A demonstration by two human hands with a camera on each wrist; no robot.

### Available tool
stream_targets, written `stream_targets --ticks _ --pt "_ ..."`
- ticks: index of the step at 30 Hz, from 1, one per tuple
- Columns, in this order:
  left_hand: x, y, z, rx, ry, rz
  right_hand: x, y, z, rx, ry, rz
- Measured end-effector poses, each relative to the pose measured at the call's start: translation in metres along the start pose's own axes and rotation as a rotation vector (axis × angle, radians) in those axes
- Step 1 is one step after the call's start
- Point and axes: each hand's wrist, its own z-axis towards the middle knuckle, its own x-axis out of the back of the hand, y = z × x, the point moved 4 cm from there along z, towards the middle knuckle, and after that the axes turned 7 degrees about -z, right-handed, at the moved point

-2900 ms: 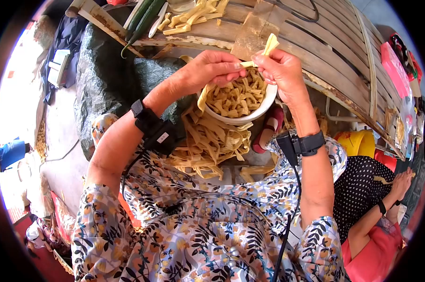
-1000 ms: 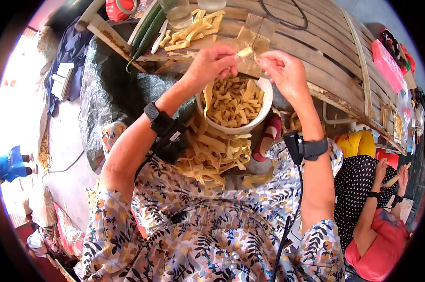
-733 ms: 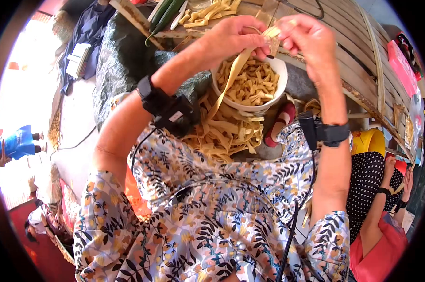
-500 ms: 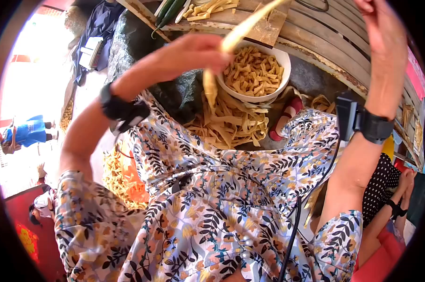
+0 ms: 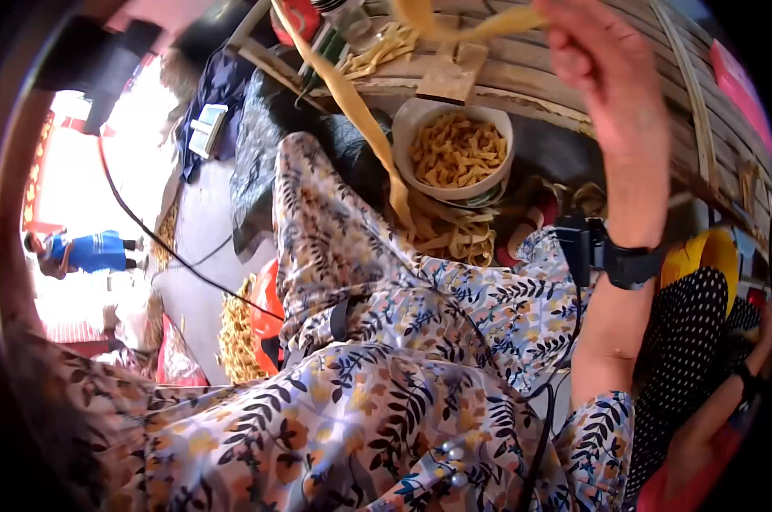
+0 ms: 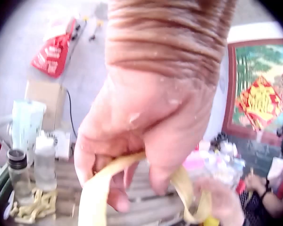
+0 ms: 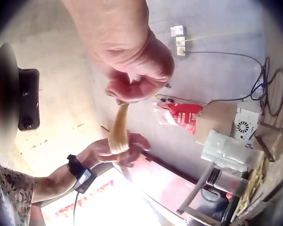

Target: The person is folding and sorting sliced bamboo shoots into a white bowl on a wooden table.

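Note:
A long, flat, pale yellow strip (image 5: 352, 102) runs across the upper part of the head view and hangs down past the white bowl (image 5: 467, 193). My right hand (image 5: 612, 81) pinches one end of it, raised over the slatted bench. My left hand (image 6: 146, 117) is outside the head view; in its own wrist view the strip passes between its thumb and curled fingers. The right wrist view shows the strip (image 7: 118, 129) stretching from my right fingertips toward the left hand. Short yellow pieces (image 5: 458, 149) fill the bowl. Loose strips (image 5: 463, 235) are heaped below it.
The slatted bench (image 5: 557, 51) holds a small wooden board (image 5: 454, 72), more strips (image 5: 386, 49) and a glass jar (image 5: 349, 21). A yellow bucket (image 5: 714, 256) stands at right, beside another person's dotted trousers (image 5: 693, 358).
First my hands worked close together over the bowl with a short piece. Then I took up a long strip and drew my hands apart; the left hand rose out of the head view.

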Motion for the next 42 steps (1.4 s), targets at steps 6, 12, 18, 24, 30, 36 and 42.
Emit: stream_targets --ticks 6,12,18,24,30,36,42 --pt "-0.115 -0.009 0.079 -0.087 0.475 -0.302 0.014 0.097 -0.020 -0.313 -0.004 0.082" --pt "-0.172 -0.002 0.109 -0.244 0.421 -1.036 0.002 0.112 -0.005 -0.340 -0.003 0.057" --pt "-0.204 -0.032 0.086 -0.215 0.691 -1.105 -0.008 0.142 -0.013 -0.340 -0.071 -0.380" --pt "-0.205 -0.028 0.097 -0.325 1.003 -0.443 -0.007 0.171 -0.002 -0.387 -0.172 -0.642" --pt "-0.199 -0.044 0.125 -0.403 0.911 -0.331 0.012 0.205 -0.010 -0.819 -0.213 -0.482" --pt "-0.188 -0.095 0.174 -0.264 0.548 -1.157 -0.004 0.189 -0.002 -0.762 -0.528 0.195" --pt "-0.222 -0.073 0.200 -0.400 0.055 -2.072 0.005 0.186 0.020 -0.541 -0.171 -0.043"
